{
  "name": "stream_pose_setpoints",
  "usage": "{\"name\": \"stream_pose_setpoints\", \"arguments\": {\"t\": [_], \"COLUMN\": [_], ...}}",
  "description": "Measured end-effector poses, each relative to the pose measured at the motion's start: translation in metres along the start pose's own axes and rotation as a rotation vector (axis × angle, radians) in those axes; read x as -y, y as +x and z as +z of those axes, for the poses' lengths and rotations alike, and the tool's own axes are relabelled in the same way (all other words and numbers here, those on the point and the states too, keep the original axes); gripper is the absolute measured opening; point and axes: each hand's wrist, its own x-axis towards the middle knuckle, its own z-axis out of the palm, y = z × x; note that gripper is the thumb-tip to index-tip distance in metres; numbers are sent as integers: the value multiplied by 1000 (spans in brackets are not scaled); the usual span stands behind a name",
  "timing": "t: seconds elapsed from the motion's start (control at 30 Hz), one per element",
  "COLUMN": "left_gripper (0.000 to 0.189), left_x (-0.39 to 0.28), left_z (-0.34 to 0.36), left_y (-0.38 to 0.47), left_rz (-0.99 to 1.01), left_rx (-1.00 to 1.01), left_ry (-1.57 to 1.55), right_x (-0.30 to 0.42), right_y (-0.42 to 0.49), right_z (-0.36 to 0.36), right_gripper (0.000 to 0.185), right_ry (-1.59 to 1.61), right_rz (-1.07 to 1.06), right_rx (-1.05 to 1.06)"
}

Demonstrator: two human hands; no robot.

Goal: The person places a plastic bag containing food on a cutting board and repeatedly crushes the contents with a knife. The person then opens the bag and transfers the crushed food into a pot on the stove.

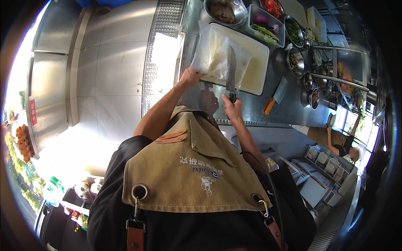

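My left hand (pixel 191 77) grips the near left corner of a clear plastic bag (pixel 201 47), which lies partly over a white cutting board (pixel 259 72). What the bag holds is hard to tell. My right hand (pixel 233 108) is closed around the black handle of a long metal blade (pixel 231 67), perhaps a knife, that points away from me across the bag. Whether the blade touches the bag cannot be told. To the right of the board, a cleaver (pixel 280 91) with an orange handle rests on the steel counter.
Beyond the board are a steel bowl of minced meat (pixel 224 12), a plastic tub (pixel 282 37) of vegetables and a bowl of chopped red vegetable (pixel 272 8). Several small steel bowls line the right, below a metal rail (pixel 342 82). Another person (pixel 339 144) stands at far right.
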Motion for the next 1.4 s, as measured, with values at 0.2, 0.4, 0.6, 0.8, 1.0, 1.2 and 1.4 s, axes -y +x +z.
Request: {"name": "stream_pose_setpoints", "arguments": {"t": [0.2,0.4,0.6,0.8,1.0,1.2,1.4], "left_gripper": [29,25,23,29,29,25,25], "left_x": [-1,6,8,8,14,2,-5], "left_z": [3,4,8,7,2,-1,-2], "left_y": [-1,1,3,2,8,9,-1], "left_rz": [5,67,77,74,108,103,66], "left_rx": [-47,-26,-57,-49,13,-75,-72], "left_ry": [-31,7,80,27,191,56,68], "right_x": [6,11,117,217,19,-38,-8], "right_y": [18,27,10,-18,4,22,25], "right_z": [3,9,-37,-112,2,-9,0], "right_gripper": [48,37,39,33,45,46,48], "right_ry": [49,39,185,675,-215,-162,-120], "right_rz": [-203,157,-402,-1113,146,-31,-100], "right_rx": [-4,67,-116,-180,13,51,12]}}
